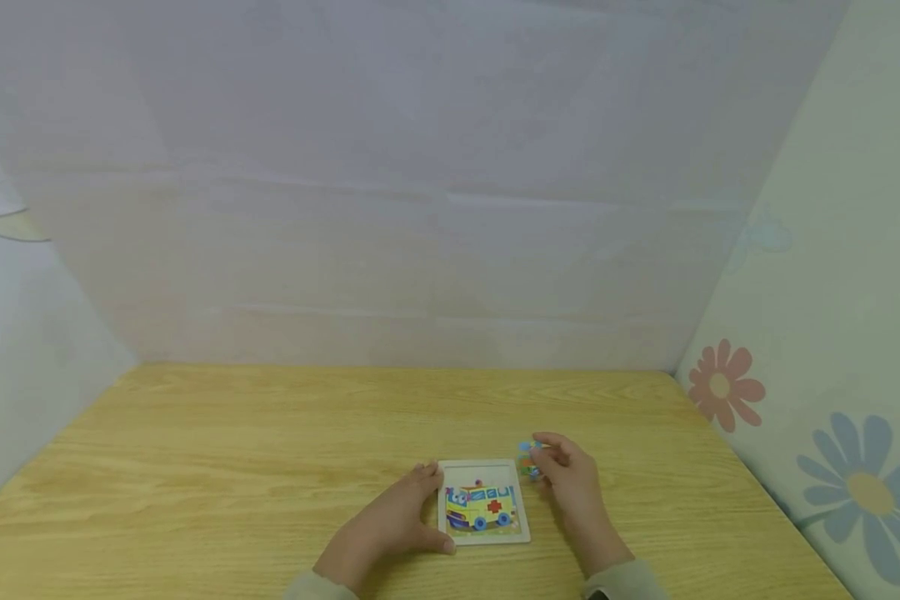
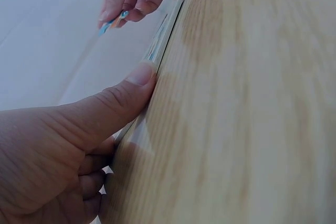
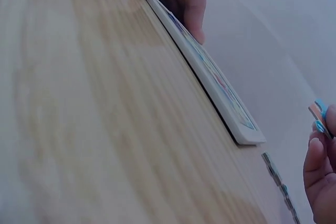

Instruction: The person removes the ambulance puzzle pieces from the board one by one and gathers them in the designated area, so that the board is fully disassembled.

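A square picture puzzle in a pale frame [image 1: 495,540] lies flat on the table, showing a yellow ambulance [image 1: 487,507] in its lower part; the upper part is bare. My left hand [image 1: 392,518] holds the frame's left side, thumb at the near corner and fingers along the far one. Just right of the frame, my right hand [image 1: 572,485] pinches a small blue and orange puzzle piece [image 3: 318,114] between thumb and fingers, raised off the table. Beneath it, several loose puzzle pieces [image 3: 281,182] lie beside the frame, partly hidden by the hand in the head view.
The wood-grain table [image 1: 270,442] stretches out around the puzzle. A pale cloth wall [image 1: 420,250] rises behind it, and a panel with printed flowers [image 1: 870,493] stands along the right edge.
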`<action>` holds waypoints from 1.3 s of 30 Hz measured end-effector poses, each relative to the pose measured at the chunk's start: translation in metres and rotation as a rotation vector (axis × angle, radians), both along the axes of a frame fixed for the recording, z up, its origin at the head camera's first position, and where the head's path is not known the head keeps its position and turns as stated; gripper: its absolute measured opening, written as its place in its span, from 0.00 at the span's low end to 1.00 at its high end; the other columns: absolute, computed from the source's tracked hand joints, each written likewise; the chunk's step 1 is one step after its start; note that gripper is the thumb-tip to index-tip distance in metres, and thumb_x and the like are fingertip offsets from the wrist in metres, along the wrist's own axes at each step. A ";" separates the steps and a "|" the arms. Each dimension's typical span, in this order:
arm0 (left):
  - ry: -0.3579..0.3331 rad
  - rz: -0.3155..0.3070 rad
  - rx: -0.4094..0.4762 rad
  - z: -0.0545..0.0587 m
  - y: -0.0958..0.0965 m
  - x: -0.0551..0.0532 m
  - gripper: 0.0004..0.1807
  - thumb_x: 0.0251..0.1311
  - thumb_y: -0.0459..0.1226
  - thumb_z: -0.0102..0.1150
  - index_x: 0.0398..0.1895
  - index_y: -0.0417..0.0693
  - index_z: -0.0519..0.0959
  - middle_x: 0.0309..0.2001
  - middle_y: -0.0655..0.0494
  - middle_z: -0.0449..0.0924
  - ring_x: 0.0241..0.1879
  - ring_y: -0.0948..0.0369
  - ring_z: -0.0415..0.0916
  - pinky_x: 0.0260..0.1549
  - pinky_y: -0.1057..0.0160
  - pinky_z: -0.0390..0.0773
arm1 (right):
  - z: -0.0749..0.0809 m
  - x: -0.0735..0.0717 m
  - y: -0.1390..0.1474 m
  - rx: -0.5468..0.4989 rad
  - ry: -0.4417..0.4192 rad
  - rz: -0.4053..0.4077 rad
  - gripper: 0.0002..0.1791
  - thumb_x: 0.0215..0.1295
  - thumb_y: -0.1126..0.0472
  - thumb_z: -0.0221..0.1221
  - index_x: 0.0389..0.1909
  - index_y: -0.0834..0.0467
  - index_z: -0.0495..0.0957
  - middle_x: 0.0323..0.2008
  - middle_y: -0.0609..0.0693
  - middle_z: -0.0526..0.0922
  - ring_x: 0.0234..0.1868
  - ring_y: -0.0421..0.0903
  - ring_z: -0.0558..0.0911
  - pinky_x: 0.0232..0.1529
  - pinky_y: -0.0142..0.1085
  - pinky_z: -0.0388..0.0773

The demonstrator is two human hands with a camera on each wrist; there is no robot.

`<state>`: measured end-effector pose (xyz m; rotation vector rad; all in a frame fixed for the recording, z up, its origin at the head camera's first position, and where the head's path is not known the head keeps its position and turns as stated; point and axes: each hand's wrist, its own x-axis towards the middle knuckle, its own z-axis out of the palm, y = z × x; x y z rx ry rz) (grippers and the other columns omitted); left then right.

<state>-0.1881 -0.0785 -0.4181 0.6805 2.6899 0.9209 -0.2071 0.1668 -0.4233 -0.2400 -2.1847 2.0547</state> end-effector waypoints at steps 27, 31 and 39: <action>-0.006 -0.004 0.005 0.003 -0.001 0.002 0.53 0.37 0.52 0.72 0.65 0.33 0.62 0.69 0.39 0.53 0.69 0.42 0.47 0.66 0.42 0.52 | -0.005 -0.004 0.043 0.028 -0.063 -0.173 0.19 0.63 0.64 0.57 0.54 0.65 0.68 0.32 0.45 0.80 0.30 0.36 0.80 0.30 0.25 0.78; -0.002 -0.005 0.008 0.003 0.000 0.003 0.53 0.37 0.52 0.72 0.65 0.33 0.62 0.69 0.39 0.54 0.69 0.42 0.47 0.66 0.42 0.52 | -0.006 -0.004 0.048 0.041 -0.065 -0.193 0.19 0.62 0.66 0.57 0.53 0.67 0.69 0.30 0.45 0.79 0.26 0.36 0.77 0.26 0.25 0.77; 0.003 -0.006 0.007 0.002 0.000 0.002 0.53 0.37 0.52 0.72 0.65 0.34 0.62 0.69 0.40 0.54 0.69 0.43 0.47 0.66 0.42 0.52 | -0.007 -0.007 0.058 0.104 -0.080 -0.177 0.18 0.64 0.66 0.54 0.53 0.67 0.69 0.31 0.48 0.79 0.25 0.38 0.75 0.25 0.24 0.76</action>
